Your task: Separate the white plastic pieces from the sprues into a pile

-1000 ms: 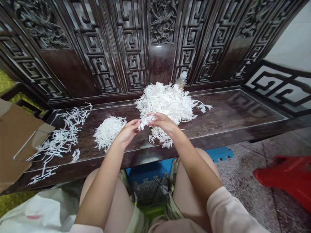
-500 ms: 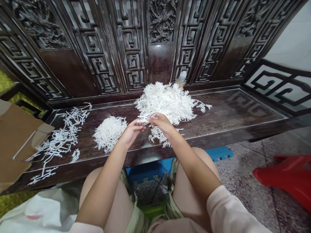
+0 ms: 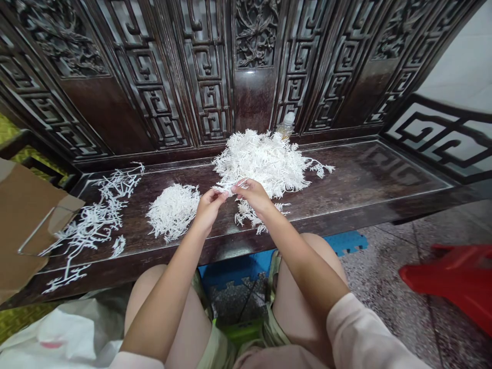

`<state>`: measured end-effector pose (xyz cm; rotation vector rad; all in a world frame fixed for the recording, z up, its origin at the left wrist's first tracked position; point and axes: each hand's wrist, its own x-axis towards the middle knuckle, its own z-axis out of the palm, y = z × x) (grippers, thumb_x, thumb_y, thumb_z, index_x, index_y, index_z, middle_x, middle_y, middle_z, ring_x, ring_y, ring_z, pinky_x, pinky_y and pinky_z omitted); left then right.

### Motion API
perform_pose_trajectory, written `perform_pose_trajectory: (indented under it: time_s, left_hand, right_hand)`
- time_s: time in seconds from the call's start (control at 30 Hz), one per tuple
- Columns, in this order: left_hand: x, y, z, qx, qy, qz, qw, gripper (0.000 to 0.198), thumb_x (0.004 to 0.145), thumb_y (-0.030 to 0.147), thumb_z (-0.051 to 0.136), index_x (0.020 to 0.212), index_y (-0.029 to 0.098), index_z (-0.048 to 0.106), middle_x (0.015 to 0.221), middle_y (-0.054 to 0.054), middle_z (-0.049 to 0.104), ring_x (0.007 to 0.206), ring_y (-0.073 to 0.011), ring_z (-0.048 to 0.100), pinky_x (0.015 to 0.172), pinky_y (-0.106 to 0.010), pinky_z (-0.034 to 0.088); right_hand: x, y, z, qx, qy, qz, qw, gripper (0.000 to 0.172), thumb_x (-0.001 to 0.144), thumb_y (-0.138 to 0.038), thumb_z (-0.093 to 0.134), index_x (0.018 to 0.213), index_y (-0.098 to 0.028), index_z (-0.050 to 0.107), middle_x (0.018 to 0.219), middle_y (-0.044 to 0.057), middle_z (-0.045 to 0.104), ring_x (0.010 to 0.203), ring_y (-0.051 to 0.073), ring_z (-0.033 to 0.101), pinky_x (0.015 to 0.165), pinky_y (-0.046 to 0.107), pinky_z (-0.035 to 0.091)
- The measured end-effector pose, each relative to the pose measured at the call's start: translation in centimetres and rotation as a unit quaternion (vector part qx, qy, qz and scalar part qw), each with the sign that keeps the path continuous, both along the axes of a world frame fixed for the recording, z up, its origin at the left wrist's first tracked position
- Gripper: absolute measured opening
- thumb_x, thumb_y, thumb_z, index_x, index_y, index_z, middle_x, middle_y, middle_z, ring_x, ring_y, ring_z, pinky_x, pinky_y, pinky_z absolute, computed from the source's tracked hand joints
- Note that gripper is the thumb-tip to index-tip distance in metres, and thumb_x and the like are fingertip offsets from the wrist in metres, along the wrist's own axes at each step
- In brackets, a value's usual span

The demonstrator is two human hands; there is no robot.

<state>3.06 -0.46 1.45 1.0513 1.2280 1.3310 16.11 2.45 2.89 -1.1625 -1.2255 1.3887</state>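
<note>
Between my two hands is a small white branched plastic sprig (image 3: 226, 190). My left hand (image 3: 209, 206) pinches its left side with thumb and fingers. From the right, my right hand (image 3: 251, 195) grips the same sprig, its fingertips close to the left thumb. Just behind them rises a large heap of white branched sprigs (image 3: 261, 159). A smaller heap of white pieces (image 3: 173, 211) lies to the left of my left hand. Below my right hand a few loose sprigs (image 3: 253, 214) rest near the bench edge.
The dark wooden bench (image 3: 346, 189) has a carved back. Bare white branching stems (image 3: 92, 225) lie at its left end beside a cardboard box (image 3: 31, 220). A capped clear bottle (image 3: 286, 125) stands behind the large heap. A red plastic object (image 3: 453, 277) is on the floor at right.
My left hand has turned, and its thumb and fingers have closed into a tighter pinch on the sprig. My right hand has barely moved. The heaps look the same.
</note>
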Motion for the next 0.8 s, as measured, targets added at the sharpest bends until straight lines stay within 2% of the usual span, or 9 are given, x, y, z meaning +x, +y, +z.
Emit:
perform_pose_trajectory:
  time_s: [0.1,0.2,0.3,0.4,0.47,0.53,0.63,0.7,0.8]
  left_hand:
    - [-0.1,0.1,-0.2,-0.002,0.005,-0.003,1.0,0.028,0.06,0.04,0.064,0.071,0.015,0.055,0.067,0.002,0.054,0.064,-0.0093,0.048,0.066,-0.023,0.037]
    - [-0.2,0.1,-0.1,-0.005,0.016,0.015,1.0,0.028,0.062,0.04,0.063,0.073,0.016,0.054,0.068,0.002,0.054,0.066,-0.0103,0.049,0.066,-0.023,0.037]
    - [-0.3,0.0,-0.1,-0.013,0.024,0.04,0.999,0.029,0.064,0.04,0.061,0.08,0.016,0.055,0.076,0.0,0.057,0.072,-0.0117,0.051,0.067,-0.024,0.037]
    - [-0.6,0.1,-0.2,-0.043,0.05,0.045,0.997,0.029,0.065,0.039,0.06,0.08,0.016,0.056,0.078,-0.002,0.058,0.072,-0.0129,0.051,0.068,-0.025,0.037]
    - [-0.7,0.2,-0.2,-0.06,0.066,0.041,0.995,0.028,0.065,0.039,0.06,0.079,0.015,0.056,0.076,-0.002,0.058,0.07,-0.0128,0.051,0.068,-0.025,0.037]
    - [-0.6,0.3,-0.2,-0.067,0.075,0.026,0.995,0.027,0.064,0.038,0.06,0.078,0.015,0.056,0.076,-0.002,0.058,0.067,-0.0124,0.05,0.067,-0.026,0.038]
    - [-0.3,0.2,-0.4,-0.052,0.085,-0.022,0.995,0.028,0.064,0.039,0.06,0.078,0.016,0.057,0.076,-0.002,0.058,0.067,-0.0125,0.05,0.067,-0.026,0.038]
    - [-0.1,0.1,-0.6,-0.027,0.098,-0.047,0.994,0.027,0.065,0.041,0.06,0.076,0.016,0.056,0.073,-0.001,0.057,0.066,-0.0124,0.049,0.068,-0.026,0.037]
    - [0.0,0.1,-0.9,0.003,0.114,-0.07,0.991,0.028,0.065,0.042,0.06,0.071,0.016,0.055,0.068,0.0,0.055,0.065,-0.0121,0.048,0.067,-0.025,0.037]
  right_hand:
    - [-0.1,-0.2,0.0,0.01,-0.014,0.0,1.0,0.027,0.057,-0.034,0.067,0.07,-0.016,0.052,0.06,-0.003,0.055,0.051,0.007,0.049,0.059,0.023,0.039]
    - [0.1,-0.4,0.1,-0.034,-0.025,0.051,0.998,0.029,0.063,-0.034,0.064,0.082,-0.016,0.051,0.065,0.0,0.06,0.052,0.01,0.055,0.057,0.024,0.041]
    - [0.8,-0.6,0.9,-0.118,-0.019,0.132,0.984,0.048,0.069,-0.036,0.059,0.108,-0.016,0.039,0.069,0.004,0.064,0.05,0.014,0.057,0.053,0.028,0.043]
    - [1.6,-0.8,2.1,-0.148,0.057,0.185,0.97,0.06,0.072,-0.036,0.057,0.119,-0.015,0.026,0.076,0.008,0.066,0.05,0.014,0.057,0.055,0.03,0.046]
    - [1.9,-0.9,2.8,-0.119,0.137,0.136,0.974,0.059,0.074,-0.034,0.055,0.12,-0.015,0.024,0.082,0.008,0.065,0.054,0.012,0.057,0.061,0.03,0.048]
    - [1.9,-1.1,3.0,-0.056,0.185,0.018,0.981,0.06,0.074,-0.033,0.054,0.122,-0.018,0.021,0.087,0.005,0.063,0.059,0.01,0.057,0.068,0.03,0.048]
    - [1.6,-1.3,2.6,0.048,0.155,-0.129,0.978,0.062,0.073,-0.033,0.055,0.123,-0.025,0.019,0.096,0.002,0.058,0.073,0.011,0.059,0.078,0.03,0.045]
    - [1.4,-1.2,2.1,0.097,0.091,-0.149,0.98,0.054,0.072,-0.035,0.055,0.119,-0.026,0.029,0.103,0.003,0.054,0.088,0.013,0.057,0.083,0.031,0.042]
    - [1.4,-0.8,1.4,0.128,-0.035,-0.081,0.988,0.034,0.07,-0.035,0.057,0.1,-0.022,0.049,0.108,0.005,0.053,0.103,0.016,0.048,0.087,0.031,0.037]
